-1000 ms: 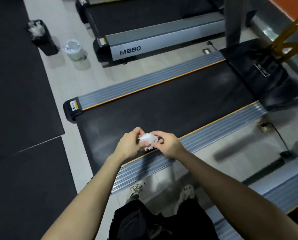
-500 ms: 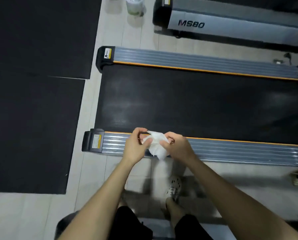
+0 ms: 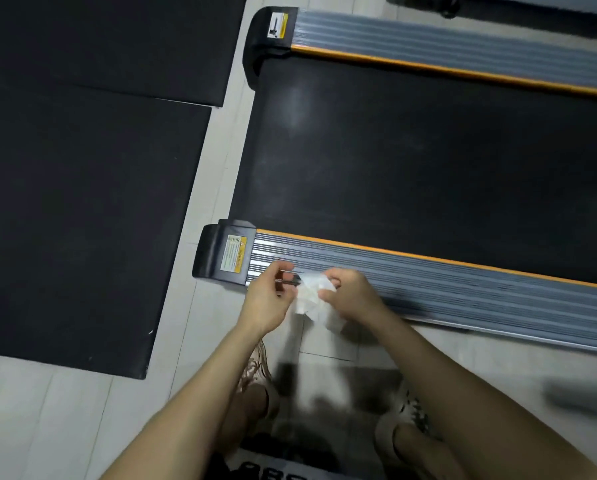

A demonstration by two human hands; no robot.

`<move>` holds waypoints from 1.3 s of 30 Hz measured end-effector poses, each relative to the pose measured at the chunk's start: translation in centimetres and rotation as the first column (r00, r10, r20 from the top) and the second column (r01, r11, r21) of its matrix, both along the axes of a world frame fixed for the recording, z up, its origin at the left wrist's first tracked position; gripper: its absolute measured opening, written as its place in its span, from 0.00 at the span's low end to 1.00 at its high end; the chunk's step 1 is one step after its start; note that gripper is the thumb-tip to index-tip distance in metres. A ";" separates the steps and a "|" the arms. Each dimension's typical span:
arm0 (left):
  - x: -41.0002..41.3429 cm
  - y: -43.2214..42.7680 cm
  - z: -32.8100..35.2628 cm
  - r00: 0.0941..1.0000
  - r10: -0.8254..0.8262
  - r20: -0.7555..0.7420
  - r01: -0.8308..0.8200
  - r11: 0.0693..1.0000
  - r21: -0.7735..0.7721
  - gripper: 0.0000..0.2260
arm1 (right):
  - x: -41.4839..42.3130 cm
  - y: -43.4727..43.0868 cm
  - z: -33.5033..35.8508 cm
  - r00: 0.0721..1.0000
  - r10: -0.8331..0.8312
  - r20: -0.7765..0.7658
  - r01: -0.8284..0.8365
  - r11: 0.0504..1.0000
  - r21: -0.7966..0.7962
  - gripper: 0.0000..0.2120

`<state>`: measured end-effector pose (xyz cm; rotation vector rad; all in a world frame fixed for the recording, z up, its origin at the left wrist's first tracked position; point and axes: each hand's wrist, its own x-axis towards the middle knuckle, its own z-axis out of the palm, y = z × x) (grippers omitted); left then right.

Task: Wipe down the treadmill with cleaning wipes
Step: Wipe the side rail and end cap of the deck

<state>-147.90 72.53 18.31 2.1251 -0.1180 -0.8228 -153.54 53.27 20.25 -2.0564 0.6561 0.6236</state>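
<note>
A treadmill lies across the view, with a black belt (image 3: 411,161) between two grey ribbed side rails edged in orange; the near rail (image 3: 463,289) ends in a black cap with a yellow label (image 3: 220,258). Both hands hold a crumpled white wipe (image 3: 312,299) in the air just in front of the near rail's left end. My left hand (image 3: 265,299) pinches its left edge. My right hand (image 3: 349,296) grips its right side with curled fingers. The wipe hangs partly unfolded below them.
Black rubber floor mats (image 3: 82,185) cover the floor at the left. Pale floor tiles (image 3: 207,168) run between the mats and the treadmill. My feet in light shoes (image 3: 404,414) stand on the tiles below my hands. Another machine's edge (image 3: 497,8) shows at the top right.
The view has swung left and down toward the treadmill's rear end. My hands have kept working the wipe, which now hangs more unfolded, nearer the near rail's end cap.
</note>
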 end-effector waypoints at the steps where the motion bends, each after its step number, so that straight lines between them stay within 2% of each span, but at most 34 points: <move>1: 0.4 0.7 -1.3 0.998 -0.042 0.037 0.041 0.999 0.036 0.15 | 0.3 0.3 -1.5 0.998 0.006 0.058 -0.003 0.999 -0.053 0.04; 3: 1.2 1.9 -3.5 0.983 -0.148 0.106 0.133 0.982 0.133 0.15 | 1.0 0.3 -3.9 0.955 0.034 0.295 0.037 0.972 -0.231 0.08; 5: 1.6 3.2 -5.4 0.959 -0.234 0.161 0.192 0.952 0.240 0.15 | 1.2 0.3 -6.2 0.823 0.168 0.542 0.071 0.917 -0.392 0.13; 6: 1.7 3.7 -6.2 0.946 -0.266 0.183 0.208 0.936 0.285 0.15 | 1.0 0.2 -7.7 0.777 0.266 0.570 0.029 0.890 -0.455 0.13; 7: 1.7 4.0 -6.7 0.935 -0.294 0.199 0.220 0.920 0.323 0.14 | 0.7 0.1 -9.3 0.761 0.374 0.530 -0.069 0.859 -0.507 0.14; 9: 2.1 3.8 -7.2 0.906 -0.357 0.230 0.251 0.887 0.388 0.13 | -0.6 0.2 -12.4 0.785 0.508 0.355 -0.273 0.798 -0.538 0.17; 10: 2.6 3.5 -7.3 0.885 -0.386 0.259 0.260 0.873 0.413 0.13 | -1.3 0.1 -13.5 0.783 0.518 0.344 -0.284 0.790 -0.543 0.19; 14: 5.8 2.6 -7.5 0.817 -0.457 0.351 0.230 0.817 0.529 0.15 | -1.3 0.3 -14.0 0.659 0.399 0.638 0.010 0.843 -0.538 0.13; 16: 6.8 2.8 -7.7 0.802 -0.504 0.320 0.242 0.764 0.597 0.20 | -0.8 1.4 -14.4 0.697 0.426 0.577 -0.002 0.806 -0.592 0.20; 18: 7.7 3.5 -7.7 0.776 -0.552 0.304 0.253 0.715 0.652 0.26 | -0.6 3.5 -15.8 0.772 0.522 0.362 -0.142 0.698 -0.702 0.27; 20: 8.5 4.1 -7.6 0.745 -0.591 0.309 0.236 0.667 0.706 0.34 | -0.5 5.7 -17.4 0.806 0.549 0.221 -0.225 0.629 -0.745 0.33; 22: 8.9 4.4 -7.7 0.734 -0.603 0.312 0.220 0.645 0.732 0.39 | -0.3 7.1 -18.0 0.836 0.510 0.200 -0.203 0.628 -0.751 0.36; 25: 8.3 5.0 -8.1 0.736 -0.611 0.291 0.241 0.638 0.731 0.40 | -1.6 6.1 -17.7 0.823 0.516 0.238 -0.192 0.647 -0.738 0.37; 27: 8.1 5.8 -8.3 0.749 -0.594 0.295 0.240 0.658 0.714 0.40 | -4.6 2.6 -17.8 0.883 0.395 0.253 -0.089 0.670 -0.737 0.39; 29: 8.5 7.0 -8.4 0.757 -0.577 0.306 0.219 0.665 0.714 0.40 | -7.9 -1.0 -17.5 0.968 0.164 0.192 0.042 0.644 -0.764 0.42; 31: 8.8 8.3 -8.6 0.763 -0.571 0.304 0.205 0.659 0.724 0.38 | -8.2 -0.6 -16.9 0.985 -0.010 0.170 0.138 0.632 -0.762 0.45; 32: 8.7 8.9 -8.7 0.771 -0.563 0.298 0.202 0.660 0.724 0.37 | -6.8 1.7 -16.8 0.982 0.007 0.188 0.140 0.644 -0.752 0.45; 33: 8.6 9.3 -8.9 0.779 -0.553 0.295 0.199 0.664 0.721 0.35 | -4.6 5.1 -17.0 0.970 0.112 0.217 0.091 0.662 -0.744 0.45; 35: 8.7 10.0 -9.4 0.782 -0.543 0.305 0.187 0.672 0.716 0.31 | 0.7 12.9 -17.6 0.868 0.385 0.315 -0.060 0.710 -0.701 0.41; 36: 8.8 10.2 -9.7 0.778 -0.541 0.319 0.179 0.678 0.713 0.28 | 2.9 16.3 -17.8 0.825 0.456 0.334 -0.134 0.732 -0.668 0.39; 39: 9.4 10.6 -9.9 0.780 -0.529 0.334 0.171 0.693 0.700 0.25 | 5.2 18.4 -17.9 0.795 0.521 0.310 -0.197 0.706 -0.681 0.34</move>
